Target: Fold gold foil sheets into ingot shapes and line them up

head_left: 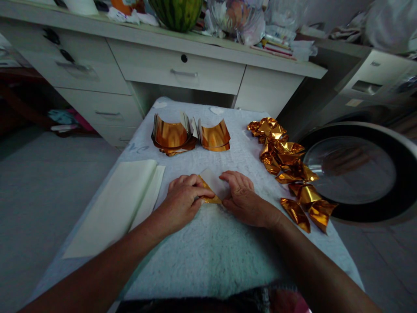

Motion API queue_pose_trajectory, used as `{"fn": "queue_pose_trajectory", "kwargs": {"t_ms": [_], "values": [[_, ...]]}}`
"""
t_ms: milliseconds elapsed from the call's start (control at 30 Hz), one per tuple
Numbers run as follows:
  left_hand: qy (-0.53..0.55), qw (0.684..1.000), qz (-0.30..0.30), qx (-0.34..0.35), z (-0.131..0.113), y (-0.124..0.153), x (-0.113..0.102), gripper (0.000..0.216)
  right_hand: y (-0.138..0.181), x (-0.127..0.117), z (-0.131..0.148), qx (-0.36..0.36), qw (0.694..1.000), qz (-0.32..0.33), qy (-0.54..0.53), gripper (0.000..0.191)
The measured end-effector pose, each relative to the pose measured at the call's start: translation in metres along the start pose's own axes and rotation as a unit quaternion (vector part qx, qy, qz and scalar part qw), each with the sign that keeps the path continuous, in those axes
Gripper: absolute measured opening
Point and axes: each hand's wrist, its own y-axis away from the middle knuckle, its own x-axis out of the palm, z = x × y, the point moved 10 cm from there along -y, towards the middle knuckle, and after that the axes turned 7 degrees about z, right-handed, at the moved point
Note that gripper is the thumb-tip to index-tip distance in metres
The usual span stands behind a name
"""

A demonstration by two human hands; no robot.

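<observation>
A small sheet of gold foil paper [215, 180] lies on the cloth in front of me, its white side up and its lower left corner folded over to show gold. My left hand [184, 200] presses the gold fold, thumb and forefinger close together on it. At the sheet's right edge, my right hand [244, 198] holds the paper with thumb and curved fingers. Two curled stacks of gold foil sheets [172, 134] stand just beyond my hands. Off to the right runs a row of folded gold foil pieces [276, 152].
Pale sheets of paper [114, 208] lie on the left of the cloth-covered table [182, 261]. A white cabinet [156, 65] stands behind, carrying a watermelon [177, 13] and glass bowls. A front-loading washing machine has its round door [355, 167] open close to the table's right side.
</observation>
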Motion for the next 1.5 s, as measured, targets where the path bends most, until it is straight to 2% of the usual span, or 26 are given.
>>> {"fn": "queue_pose_trajectory", "kwargs": {"t_ms": [200, 400, 467, 533, 633, 800, 933, 1100, 1200, 1300, 1400, 1500], "values": [[-0.003, 1.000, 0.000, 0.004, -0.003, 0.001, -0.001, 0.035, 0.001, -0.003, -0.001, 0.005, 1.000, 0.002, -0.008, 0.055], [0.004, 1.000, -0.011, 0.022, -0.009, 0.002, -0.005, 0.030, 0.000, -0.007, -0.001, 0.020, 0.998, -0.064, -0.002, 0.056], [0.018, 0.999, -0.042, 0.015, -0.007, 0.002, -0.011, 0.025, -0.001, -0.006, 0.000, 0.024, 0.997, -0.073, 0.005, 0.057], [0.023, 0.994, -0.104, -0.016, -0.001, 0.004, -0.023, 0.022, -0.002, -0.006, 0.001, 0.023, 0.997, -0.075, 0.006, 0.057], [-0.001, 0.984, -0.165, -0.067, 0.011, 0.006, -0.033, 0.036, -0.002, -0.007, 0.003, 0.019, 0.997, -0.074, 0.001, 0.055], [-0.005, 0.988, -0.134, -0.082, 0.020, 0.001, -0.027, 0.042, -0.002, -0.010, 0.004, 0.014, 0.997, -0.070, -0.016, 0.060], [0.104, 0.981, -0.138, -0.086, 0.029, 0.002, -0.029, 0.043, -0.003, -0.011, 0.003, 0.005, 0.997, -0.071, -0.027, 0.063], [0.283, 0.949, -0.098, -0.099, 0.039, 0.001, -0.019, 0.035, -0.002, -0.017, -0.007, 0.019, 0.994, -0.098, -0.040, 0.072], [0.344, 0.927, -0.104, -0.102, 0.040, 0.001, -0.018, 0.034, 0.000, -0.023, -0.014, 0.025, 0.988, -0.117, -0.096, 0.073], [0.407, 0.898, -0.124, -0.110, 0.040, 0.002, -0.019, 0.041, 0.004, -0.030, -0.027, 0.045, 0.970, -0.150, -0.187, 0.067], [0.463, 0.869, -0.126, -0.120, 0.037, 0.004, -0.017, 0.046, 0.005, -0.029, -0.041, 0.084, 0.938, -0.159, -0.298, 0.056], [0.482, 0.859, -0.115, -0.123, 0.031, 0.006, -0.014, 0.045, 0.001, -0.018, -0.043, 0.092, 0.897, -0.125, -0.414, 0.044]]}}
